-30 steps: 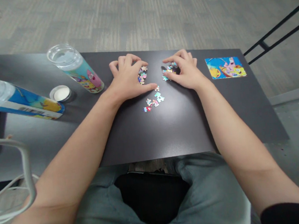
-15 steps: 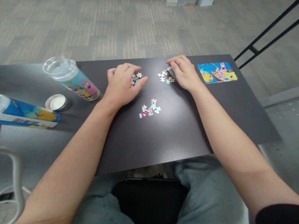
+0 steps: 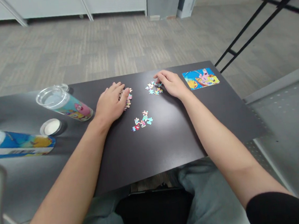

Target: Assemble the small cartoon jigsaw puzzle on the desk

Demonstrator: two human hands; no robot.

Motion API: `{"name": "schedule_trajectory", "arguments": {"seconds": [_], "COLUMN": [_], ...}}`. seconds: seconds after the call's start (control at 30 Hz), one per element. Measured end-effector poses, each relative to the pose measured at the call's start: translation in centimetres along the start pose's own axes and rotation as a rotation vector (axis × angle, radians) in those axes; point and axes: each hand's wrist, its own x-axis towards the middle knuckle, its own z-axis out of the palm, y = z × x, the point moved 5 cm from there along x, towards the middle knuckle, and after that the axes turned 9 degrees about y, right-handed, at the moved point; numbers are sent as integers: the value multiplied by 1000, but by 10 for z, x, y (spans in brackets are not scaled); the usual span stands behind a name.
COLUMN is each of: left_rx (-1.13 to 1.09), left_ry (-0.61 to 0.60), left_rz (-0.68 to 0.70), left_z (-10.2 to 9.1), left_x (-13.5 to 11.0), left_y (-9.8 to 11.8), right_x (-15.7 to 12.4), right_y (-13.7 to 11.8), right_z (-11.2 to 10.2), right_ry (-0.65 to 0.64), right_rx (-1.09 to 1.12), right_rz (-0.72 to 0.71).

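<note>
Your left hand (image 3: 111, 103) had drawn clear of the near puzzle pieces (image 3: 143, 123), which its thumb had all but reached 1 second earlier. Those pieces lay nearer you than both hands, the group's long axis slanting away rightward; your left was closer. Beyond them leftward, it lay loosely spread, palm down, partly covering the left heap (image 3: 128, 103). Beyond them rightward, your right hand (image 3: 172, 84) curled at the right heap (image 3: 151, 91); whether it pinched a piece, you couldn't tell. Left of them stood 2 tubes, teal tube (image 3: 73, 108) and blue tube (image 3: 27, 142), contents unclear.
</note>
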Motion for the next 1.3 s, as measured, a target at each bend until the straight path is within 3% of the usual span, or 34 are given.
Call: {"name": "schedule_trajectory", "arguments": {"seconds": [0.13, 0.33, 0.47, 0.67, 0.87, 1.03, 1.3], "left_rx": [-158, -500, -492, -331, -418, -500, -449], "left_ry": [18, 143, 239, 111, -67, -41, -8], "left_rz": [-1, -83, -146, -161, -22, -35, -42], "left_z": [0, -11, -16, -5, 8, 4, -6], "left_x": [2, -1, 0, 3, -1, -7, -11], "left_y": [1, 17, 10, -6, 7, 15, 25], "right_x": [0, 0, -3, -10, -32, -41, -38], "right_y": [1, 1, 0, -14, -57, -75, -81], "right_z": [-2, -3, -2, -2, 28, 43, 50], "right_ry": [10, 65, 61, 43, -112, -221, -256], "right_rx": [84, 100, 92, 43, -246, -375, -282], "right_rz": [12, 26, 46, -57, -332, -414, -472]}}
